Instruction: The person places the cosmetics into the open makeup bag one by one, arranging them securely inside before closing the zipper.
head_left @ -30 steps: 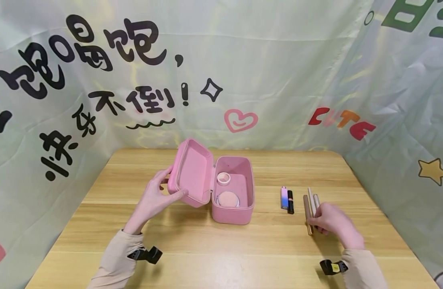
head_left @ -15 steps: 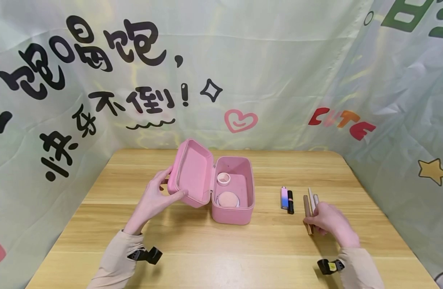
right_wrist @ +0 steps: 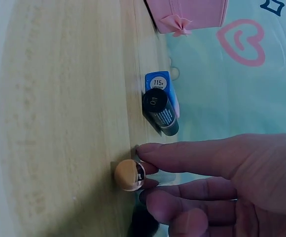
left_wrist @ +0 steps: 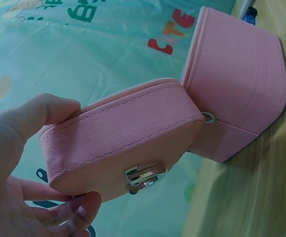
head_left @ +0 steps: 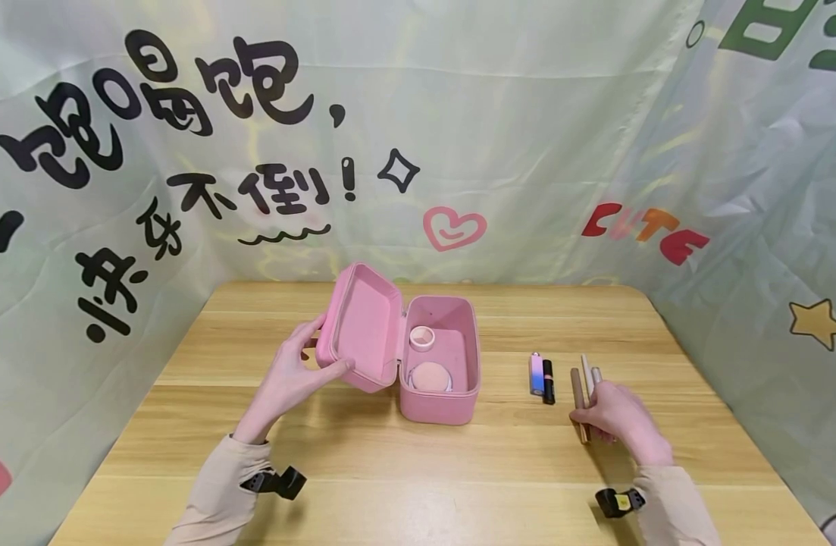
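Note:
A pink zip case (head_left: 439, 409) stands open on the table. My left hand (head_left: 291, 383) holds its tilted-back lid (head_left: 366, 326), thumb on the rim and fingers behind; the left wrist view shows a metal clasp (left_wrist: 145, 175) on the lid's outside. On the right, my right hand (head_left: 622, 419) pinches a slim brown cosmetic tube (head_left: 577, 388) between thumb and fingers. Its round tan end (right_wrist: 128, 175) faces the camera in the right wrist view. Beside it lie a white stick (head_left: 587, 371) and a silvery one (head_left: 597, 374), partly hidden by the hand.
Within the case lie a pale pink ring-shaped roll (head_left: 421, 338) and a round pink compact (head_left: 430, 377). A pink-blue box (head_left: 536, 375) and a black tube (head_left: 549, 383) lie between case and right hand. Printed cloth (head_left: 527, 152) hangs behind the wooden table (head_left: 418, 485).
My right hand has shifted slightly left, its thumb now across the brown tube, which has moved a little left too. The left hand and the lid look unmoved.

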Motion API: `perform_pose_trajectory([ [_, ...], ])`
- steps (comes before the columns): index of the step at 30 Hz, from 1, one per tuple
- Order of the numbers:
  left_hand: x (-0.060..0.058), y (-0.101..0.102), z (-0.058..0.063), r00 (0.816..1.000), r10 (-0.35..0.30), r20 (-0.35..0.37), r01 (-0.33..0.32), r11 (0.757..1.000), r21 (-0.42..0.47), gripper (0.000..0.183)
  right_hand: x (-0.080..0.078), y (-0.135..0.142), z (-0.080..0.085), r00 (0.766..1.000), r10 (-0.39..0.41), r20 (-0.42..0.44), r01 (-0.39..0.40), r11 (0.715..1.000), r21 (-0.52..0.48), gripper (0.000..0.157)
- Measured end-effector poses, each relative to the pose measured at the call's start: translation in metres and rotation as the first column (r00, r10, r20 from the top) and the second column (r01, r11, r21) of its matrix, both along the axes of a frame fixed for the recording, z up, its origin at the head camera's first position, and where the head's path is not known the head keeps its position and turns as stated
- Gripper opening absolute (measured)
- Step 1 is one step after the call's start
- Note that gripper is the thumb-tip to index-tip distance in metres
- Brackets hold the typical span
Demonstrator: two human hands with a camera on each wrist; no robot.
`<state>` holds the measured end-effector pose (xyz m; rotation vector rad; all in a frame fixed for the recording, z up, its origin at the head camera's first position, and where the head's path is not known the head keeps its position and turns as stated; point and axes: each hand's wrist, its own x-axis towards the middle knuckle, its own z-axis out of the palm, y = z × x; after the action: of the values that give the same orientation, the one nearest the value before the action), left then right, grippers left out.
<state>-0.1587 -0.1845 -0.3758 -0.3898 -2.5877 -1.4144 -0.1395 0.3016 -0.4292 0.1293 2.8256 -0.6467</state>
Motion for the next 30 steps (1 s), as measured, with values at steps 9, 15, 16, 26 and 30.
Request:
perform_pose_trajectory([
  [9,-0.0004,0.0004,0.0004,1.000,-0.003,-0.002,0.003,1.000,0.006,0.079,0.0014,0.0016,-0.0025,1.000,0.001,-0.005,-0.001,1.000,-0.028,0.027],
  [15,-0.0003,0.0008,0.0009,1.000,-0.002,0.000,0.002,1.000,0.004,0.079,0.0037,0.0023,-0.0038,1.000,-0.010,-0.028,0.009,0.999,-0.039,0.025],
  [16,-0.0002,0.0009,0.0010,1.000,-0.002,0.001,0.002,1.000,0.004,0.079,0.0042,0.0023,-0.0037,0.999,-0.014,-0.031,0.013,0.999,-0.045,0.025],
  [26,-0.0001,0.0010,0.0010,1.000,-0.004,0.008,0.004,1.000,0.011,0.078,0.0058,0.0004,-0.0004,0.988,-0.013,-0.152,0.004,0.998,-0.061,0.027],
  [30,0.0002,0.0012,0.0009,1.000,-0.003,0.013,0.002,1.000,0.014,0.078,0.0060,-0.0016,0.0026,0.978,0.006,-0.210,-0.020,0.998,-0.062,0.021],
])
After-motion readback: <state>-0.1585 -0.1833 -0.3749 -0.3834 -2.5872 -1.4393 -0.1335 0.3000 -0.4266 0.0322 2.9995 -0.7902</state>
